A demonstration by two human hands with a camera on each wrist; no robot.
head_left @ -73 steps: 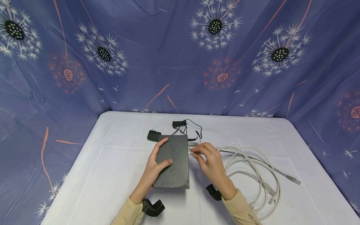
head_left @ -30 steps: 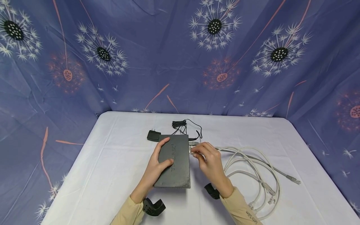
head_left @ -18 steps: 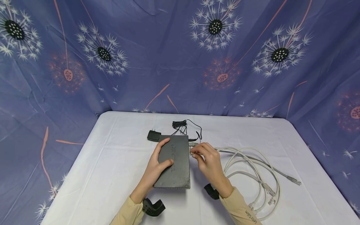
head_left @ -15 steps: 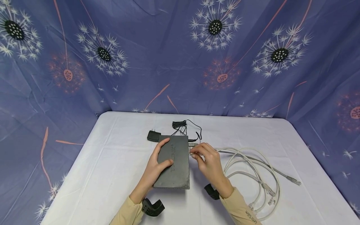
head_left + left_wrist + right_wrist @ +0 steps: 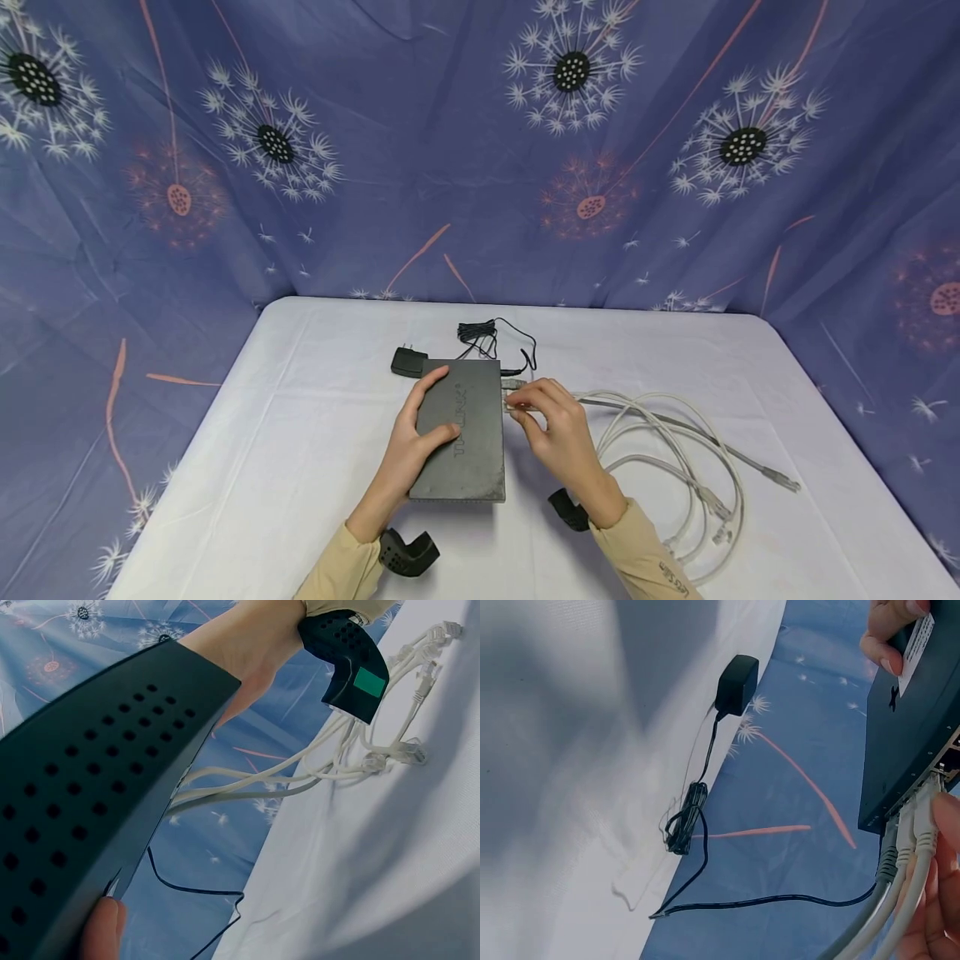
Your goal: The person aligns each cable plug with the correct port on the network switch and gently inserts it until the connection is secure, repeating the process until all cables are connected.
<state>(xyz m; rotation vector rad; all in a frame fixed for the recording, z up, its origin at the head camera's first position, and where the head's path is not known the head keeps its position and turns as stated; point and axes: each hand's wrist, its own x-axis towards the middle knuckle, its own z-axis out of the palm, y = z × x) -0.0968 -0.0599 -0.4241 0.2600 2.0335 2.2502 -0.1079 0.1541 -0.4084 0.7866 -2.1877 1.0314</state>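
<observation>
A dark grey network switch with raised TP-LINK lettering is held above the white table by my left hand, thumb across its top and fingers beneath. My right hand pinches the plug of a white Ethernet cable at the switch's port side. Beside that plug, another white plug and a grey plug sit in neighbouring ports. A thin black power lead runs to the same side. An open port shows just past the pinched plug.
The black power adapter and its bundled cord lie behind the switch. Looped white cables with loose plugs spread over the table's right side, along with a grey cable end. A patterned blue cloth hangs behind.
Both hands keep nearly the same place. My right fingertips and the plug have come slightly closer to the switch's port side; the switch itself shifts only a trace.
</observation>
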